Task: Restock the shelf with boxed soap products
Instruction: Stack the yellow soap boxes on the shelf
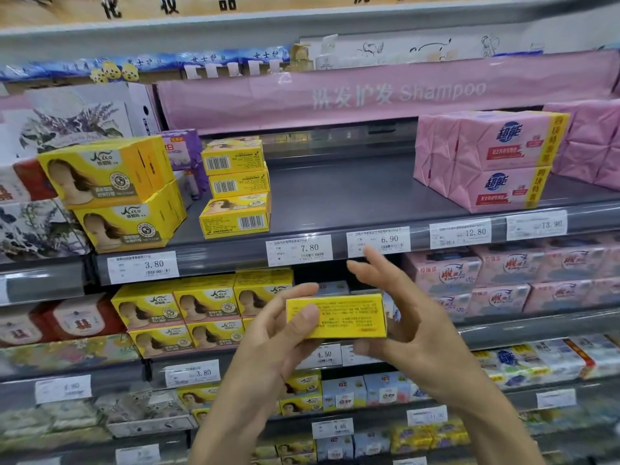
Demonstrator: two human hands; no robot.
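A yellow soap box [339,315] is held in front of the shelves, its printed back facing me. My left hand [281,327] grips its left end, thumb on the face and fingers curled over the top. My right hand [399,307] is at the box's right end, fingers spread and extended upward; contact with the box is unclear. On the grey upper shelf [335,193] stand a stack of three small yellow boxes [236,187] and two larger yellow boxes [117,193] to their left.
Pink wrapped soap packs [493,159] fill the upper shelf's right side. The shelf surface between them and the yellow stack is bare. Price tags [298,248] line the shelf edge. More yellow boxes [201,307] and pink packs [503,280] sit on the shelf below.
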